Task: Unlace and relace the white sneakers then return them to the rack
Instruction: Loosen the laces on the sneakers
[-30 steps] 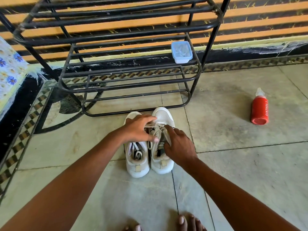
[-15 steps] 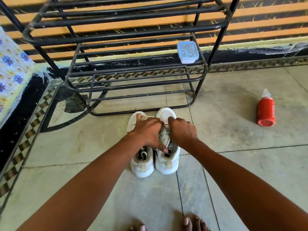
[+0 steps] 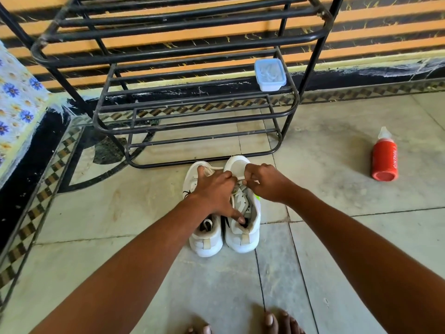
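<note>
Sneakers: two white sneakers stand side by side on the floor (image 3: pixel 337 237), heels toward the person, toes toward the rack; the left sneaker (image 3: pixel 204 239) lies mostly beneath the left wrist; the right sneaker (image 3: pixel 243 237) lies under both hands, its toe showing between them
Left hand: the left hand (image 3: pixel 214 191) lies knuckles-up across both shoes; one finger reaches down to the right sneaker's collar and touches its inner rim; the fingers nearer the toes curl round the lace; thumb out over the left sneaker's toe
Right hand: the right hand (image 3: pixel 262 182) sits over the right sneaker's forefoot, just beside the left hand; thumb and forefinger pinch the lace
Lace: a white lace (image 3: pixel 238 180) spans the narrow gap between the two hands; a loop of it shows beyond the left hand's thumb
Rack: a black metal rack (image 3: pixel 192 112) stands just beyond the hands, its lowest bar close to the sneaker toes
Container: a small clear lidded container (image 3: pixel 270 74) rests on the rack's middle shelf, beyond the right hand
Bottle: a red bottle (image 3: pixel 384 160) lies on the floor, well apart to the right of the right hand
Cloth: a flowered cloth (image 3: pixel 16 97) sits far to the left of the left hand
Toes: bare toes (image 3: pixel 272 321) show at the near edge, nearer the person than both hands
</note>
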